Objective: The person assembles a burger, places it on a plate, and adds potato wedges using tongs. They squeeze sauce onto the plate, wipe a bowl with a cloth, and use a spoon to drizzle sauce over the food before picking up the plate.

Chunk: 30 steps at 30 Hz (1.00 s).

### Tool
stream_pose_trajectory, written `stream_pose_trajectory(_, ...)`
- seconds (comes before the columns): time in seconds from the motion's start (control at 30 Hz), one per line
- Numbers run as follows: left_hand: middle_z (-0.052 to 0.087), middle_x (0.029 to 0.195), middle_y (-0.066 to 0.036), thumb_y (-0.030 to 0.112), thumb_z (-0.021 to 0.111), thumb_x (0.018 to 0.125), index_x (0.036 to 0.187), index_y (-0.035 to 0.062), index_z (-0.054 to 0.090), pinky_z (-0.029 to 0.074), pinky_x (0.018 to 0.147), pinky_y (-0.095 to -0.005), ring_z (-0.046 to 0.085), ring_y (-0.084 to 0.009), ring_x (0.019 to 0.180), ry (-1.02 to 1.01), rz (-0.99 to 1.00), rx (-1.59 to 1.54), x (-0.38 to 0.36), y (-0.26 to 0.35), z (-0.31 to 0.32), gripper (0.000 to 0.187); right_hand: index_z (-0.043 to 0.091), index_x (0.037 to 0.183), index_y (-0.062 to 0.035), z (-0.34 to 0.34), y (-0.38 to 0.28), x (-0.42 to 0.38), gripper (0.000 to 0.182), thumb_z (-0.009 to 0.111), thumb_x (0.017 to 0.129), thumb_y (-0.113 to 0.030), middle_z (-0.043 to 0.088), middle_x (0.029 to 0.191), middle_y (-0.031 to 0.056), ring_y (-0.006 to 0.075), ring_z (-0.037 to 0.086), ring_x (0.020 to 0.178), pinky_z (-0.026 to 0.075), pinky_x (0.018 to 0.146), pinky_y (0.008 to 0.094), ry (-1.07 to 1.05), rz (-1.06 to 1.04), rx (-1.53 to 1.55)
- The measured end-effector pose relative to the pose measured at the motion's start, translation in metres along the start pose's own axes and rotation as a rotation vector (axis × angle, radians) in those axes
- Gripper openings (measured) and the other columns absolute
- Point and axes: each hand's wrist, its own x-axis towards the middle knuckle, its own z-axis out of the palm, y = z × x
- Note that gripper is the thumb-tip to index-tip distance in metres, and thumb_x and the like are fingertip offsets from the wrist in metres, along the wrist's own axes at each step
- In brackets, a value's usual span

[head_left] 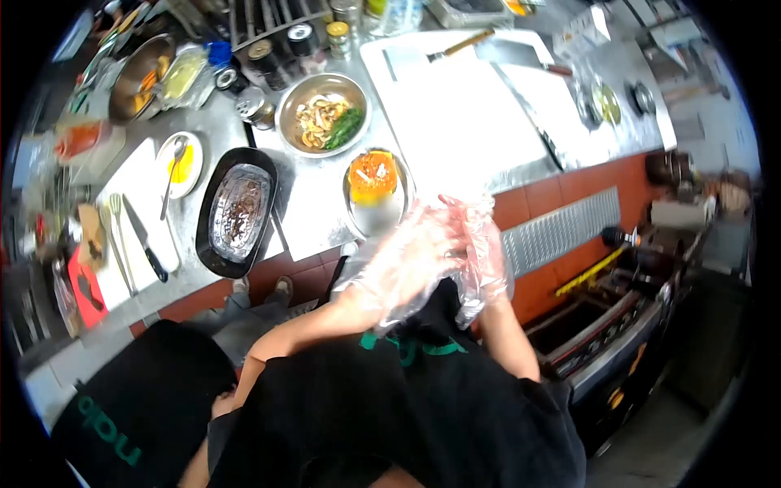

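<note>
My left hand [419,248] and my right hand [484,256] both wear loose clear plastic gloves and come together in front of my black shirt. The left fingers reach across to the right hand and overlap it; motion smears them, and I cannot tell what they grip. Loose plastic hangs below both palms. Just beyond my left hand, at the counter edge, a bun with an orange-brown seeded top [373,172] and yellow underneath sits on an oval metal plate [350,213]. Behind it stands a steel bowl [285,134] with sliced mushrooms and dark greens.
A black oval pan [210,252] with a foil-like lining stands left of the plate. Knives [529,118] lie on the white cutting board [423,106] at right. A small dish [194,183] holds yellow liquid and a spoon. Another person in black [146,390] stands at my left.
</note>
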Motion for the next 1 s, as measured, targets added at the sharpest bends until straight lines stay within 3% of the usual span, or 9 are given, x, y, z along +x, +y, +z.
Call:
stream_pose_trajectory(0.1,0.052,0.124,-0.01,0.047,0.044,0.094,0.131,0.0034,0.041,0.04,0.091,-0.0334,0.051,-0.0216,0.109,0.036,0.022,0.062,0.043,-0.027,-0.006,0.058,0.061,0.1,0.0032,-0.002,-0.027,0.0,0.029,0.053,0.094,-0.024,0.062,0.083,0.0048,0.0106,0.058,0.074,0.047,0.061,0.0224,0.196,0.079,-0.072)
stream_pose_trajectory(0.23,0.046,0.13,-0.012,0.055,0.045,0.09,0.134,0.0079,0.04,0.036,0.096,-0.0365,0.046,-0.0222,0.115,0.126,0.057,0.096,0.105,-0.069,-0.018,0.064,0.062,0.087,0.0008,-0.083,-0.011,0.043,0.028,0.051,0.095,-0.024,0.06,0.074,0.0025,0.0077,0.052,0.066,0.041,0.058,0.0223,0.093,-0.294,-0.351)
stream_pose_trajectory(0.47,0.032,0.143,-0.014,0.054,0.052,0.087,0.138,0.009,0.036,0.03,0.103,-0.0461,0.033,-0.0278,0.129,0.14,0.053,0.163,0.156,-0.116,-0.004,0.07,0.059,0.077,0.003,-0.157,-0.048,0.066,0.026,0.049,0.093,-0.014,0.056,0.066,0.0047,0.0112,0.049,0.061,0.038,0.054,0.0287,0.075,-0.542,-0.828)
stream_pose_trajectory(0.6,0.034,0.142,-0.018,0.025,0.054,0.09,0.137,-0.0021,0.031,0.032,0.105,-0.0444,0.035,-0.0308,0.13,0.283,0.21,-0.043,0.132,-0.096,0.017,0.059,0.057,0.072,0.0007,-0.172,-0.063,0.092,0.027,0.051,0.092,-0.016,0.051,0.062,0.0023,0.0107,0.046,0.056,0.036,0.051,0.0283,0.168,-0.518,-0.775)
stream_pose_trajectory(0.63,0.036,0.141,-0.02,0.019,0.051,0.091,0.137,-0.0021,0.032,0.031,0.107,-0.0452,0.034,-0.0316,0.131,0.167,0.263,0.337,0.113,-0.091,0.021,0.054,0.056,0.07,-0.0011,-0.174,-0.06,0.102,0.029,0.051,0.093,-0.018,0.049,0.058,0.0013,0.0108,0.045,0.053,0.035,0.049,0.0279,0.272,-0.461,-0.636)
stream_pose_trajectory(0.73,0.029,0.144,-0.021,0.031,0.051,0.092,0.144,0.0065,0.018,0.031,0.103,-0.0555,0.031,-0.0351,0.132,0.236,0.274,0.27,0.097,-0.064,0.022,0.066,0.059,0.075,-0.0017,-0.187,-0.139,0.107,0.03,0.051,0.094,-0.024,0.051,0.056,0.0007,0.0099,0.047,0.052,0.039,0.049,0.0272,0.218,-0.062,-0.048)
stream_pose_trajectory(0.8,0.031,0.142,-0.022,0.032,0.048,0.093,0.146,0.0097,0.015,0.039,0.097,-0.0524,0.032,-0.0358,0.132,0.261,0.276,0.381,0.12,-0.053,0.041,0.066,0.061,0.078,-0.0017,-0.226,-0.108,0.128,0.028,0.052,0.093,-0.024,0.055,0.058,0.004,0.0126,0.051,0.053,0.042,0.052,0.0274,0.3,-0.484,-0.896)
stream_pose_trajectory(0.87,0.031,0.142,-0.023,0.032,0.045,0.095,0.144,0.0048,0.017,0.037,0.1,-0.0494,0.034,-0.036,0.13,0.233,0.248,0.554,0.165,-0.057,0.062,0.063,0.062,0.08,-0.0015,-0.206,-0.141,0.11,0.025,0.054,0.092,-0.022,0.06,0.065,0.0074,0.0164,0.056,0.059,0.045,0.059,0.0298,0.244,-0.318,-0.518)
stream_pose_trajectory(1.0,0.033,0.141,-0.024,0.031,0.046,0.091,0.141,-0.0028,0.024,0.032,0.105,-0.0439,0.035,-0.0349,0.13,0.129,0.342,0.716,0.248,-0.085,0.091,0.064,0.06,0.105,-0.003,-0.226,-0.186,0.105,0.029,0.053,0.092,-0.028,0.06,0.106,0.0123,0.0216,0.055,0.098,0.043,0.085,0.0332,0.444,-0.537,-0.81)
